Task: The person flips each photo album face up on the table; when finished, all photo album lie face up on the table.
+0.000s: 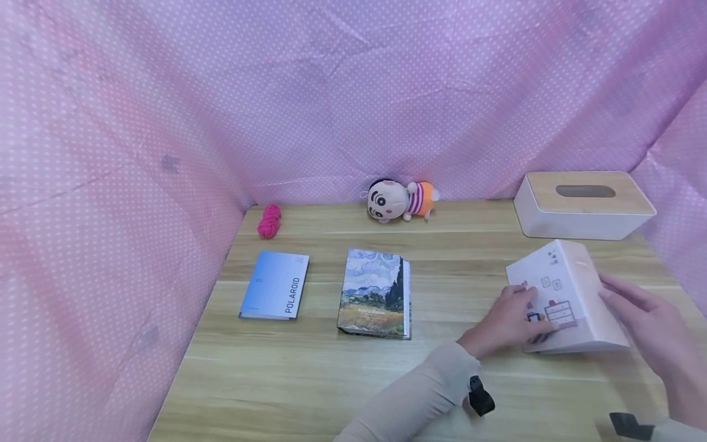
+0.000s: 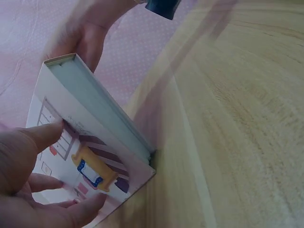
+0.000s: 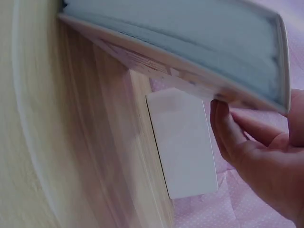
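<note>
A white photo album (image 1: 571,288) with drawings of furniture on its cover stands tilted at the right of the table, one edge on the wood. My left hand (image 1: 510,316) has its spread fingers against the cover; the left wrist view shows the fingertips (image 2: 97,202) near a drawn yellow figure. On the other side, my right hand (image 1: 649,319) holds the album by its spine side. In the right wrist view, its fingers (image 3: 228,128) reach under the raised corner, and the thumb is partly hidden by the frame's edge.
A white tissue box (image 1: 569,224) with a wooden lid stands behind the album. To the left lie a landscape-painted photo album (image 1: 372,291) and a blue Polaroid album (image 1: 274,285). Along the back are a plush doll (image 1: 394,201) and a pink yarn bundle (image 1: 269,222), before a pink dotted curtain (image 1: 331,110).
</note>
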A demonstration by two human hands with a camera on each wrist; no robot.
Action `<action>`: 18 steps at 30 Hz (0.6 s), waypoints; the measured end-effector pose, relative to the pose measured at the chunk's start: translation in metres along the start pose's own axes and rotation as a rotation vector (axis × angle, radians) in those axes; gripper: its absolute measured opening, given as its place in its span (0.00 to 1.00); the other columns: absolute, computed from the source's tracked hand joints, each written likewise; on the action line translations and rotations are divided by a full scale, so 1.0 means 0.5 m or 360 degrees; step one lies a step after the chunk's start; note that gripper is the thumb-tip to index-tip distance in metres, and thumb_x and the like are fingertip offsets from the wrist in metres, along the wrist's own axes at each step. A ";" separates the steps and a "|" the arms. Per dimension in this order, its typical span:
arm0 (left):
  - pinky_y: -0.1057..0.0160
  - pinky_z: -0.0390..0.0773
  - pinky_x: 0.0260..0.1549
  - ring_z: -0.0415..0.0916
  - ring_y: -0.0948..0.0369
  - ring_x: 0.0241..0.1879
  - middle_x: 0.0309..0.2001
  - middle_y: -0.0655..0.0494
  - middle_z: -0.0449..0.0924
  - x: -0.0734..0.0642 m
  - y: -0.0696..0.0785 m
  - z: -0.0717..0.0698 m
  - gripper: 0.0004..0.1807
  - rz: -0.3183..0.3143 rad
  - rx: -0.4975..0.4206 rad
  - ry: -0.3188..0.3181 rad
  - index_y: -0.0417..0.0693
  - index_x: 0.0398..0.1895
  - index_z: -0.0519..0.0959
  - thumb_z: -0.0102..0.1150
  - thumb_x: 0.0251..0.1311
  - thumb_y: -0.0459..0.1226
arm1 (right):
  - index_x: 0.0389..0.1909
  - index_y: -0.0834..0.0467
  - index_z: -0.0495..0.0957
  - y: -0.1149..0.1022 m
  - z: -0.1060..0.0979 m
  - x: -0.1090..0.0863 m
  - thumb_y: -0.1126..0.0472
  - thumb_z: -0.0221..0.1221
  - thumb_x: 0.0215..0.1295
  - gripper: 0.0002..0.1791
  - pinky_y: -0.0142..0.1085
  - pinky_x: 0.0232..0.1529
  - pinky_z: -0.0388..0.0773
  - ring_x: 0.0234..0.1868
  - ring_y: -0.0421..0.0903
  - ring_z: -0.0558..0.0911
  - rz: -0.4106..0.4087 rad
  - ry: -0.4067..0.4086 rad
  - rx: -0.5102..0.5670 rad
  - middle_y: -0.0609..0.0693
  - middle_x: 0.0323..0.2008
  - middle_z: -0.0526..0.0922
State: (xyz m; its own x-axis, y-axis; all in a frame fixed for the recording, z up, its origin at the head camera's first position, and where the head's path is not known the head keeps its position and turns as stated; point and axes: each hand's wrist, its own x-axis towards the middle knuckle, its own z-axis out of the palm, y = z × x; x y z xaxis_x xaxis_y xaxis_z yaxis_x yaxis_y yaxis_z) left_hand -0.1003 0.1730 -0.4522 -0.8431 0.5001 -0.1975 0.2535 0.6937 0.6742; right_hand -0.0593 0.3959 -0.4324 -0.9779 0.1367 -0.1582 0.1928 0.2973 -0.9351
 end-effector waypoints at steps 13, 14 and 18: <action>0.69 0.74 0.53 0.64 0.70 0.64 0.70 0.68 0.58 -0.016 0.002 -0.072 0.37 0.0195 -0.0545 0.0117 0.71 0.72 0.54 0.57 0.62 0.55 | 0.69 0.66 0.59 -0.036 0.053 0.005 0.77 0.40 0.71 0.26 0.25 0.50 0.77 0.57 0.33 0.77 -0.0463 -0.0486 0.0882 0.43 0.60 0.76; 0.70 0.75 0.51 0.65 0.70 0.63 0.70 0.69 0.59 -0.017 0.001 -0.077 0.38 0.0202 -0.0571 0.0126 0.72 0.72 0.54 0.58 0.61 0.54 | 0.69 0.67 0.58 -0.037 0.057 0.006 0.77 0.39 0.71 0.26 0.26 0.50 0.77 0.57 0.34 0.77 -0.0483 -0.0508 0.0886 0.43 0.61 0.76; 0.72 0.75 0.49 0.69 0.71 0.60 0.68 0.70 0.61 -0.023 -0.003 -0.091 0.39 0.0199 -0.0650 0.0159 0.74 0.72 0.54 0.61 0.59 0.52 | 0.70 0.69 0.54 -0.040 0.073 0.010 0.78 0.36 0.71 0.26 0.27 0.52 0.77 0.59 0.35 0.76 -0.0545 -0.0602 0.0898 0.44 0.63 0.73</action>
State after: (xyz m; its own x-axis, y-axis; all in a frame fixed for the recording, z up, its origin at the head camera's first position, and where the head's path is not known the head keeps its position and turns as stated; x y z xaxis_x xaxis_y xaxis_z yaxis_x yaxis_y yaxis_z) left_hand -0.1128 0.1428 -0.4185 -0.8647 0.5006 -0.0403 0.1651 0.3591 0.9186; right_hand -0.0709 0.3560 -0.4261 -0.9564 -0.2397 0.1669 -0.0973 -0.2770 -0.9559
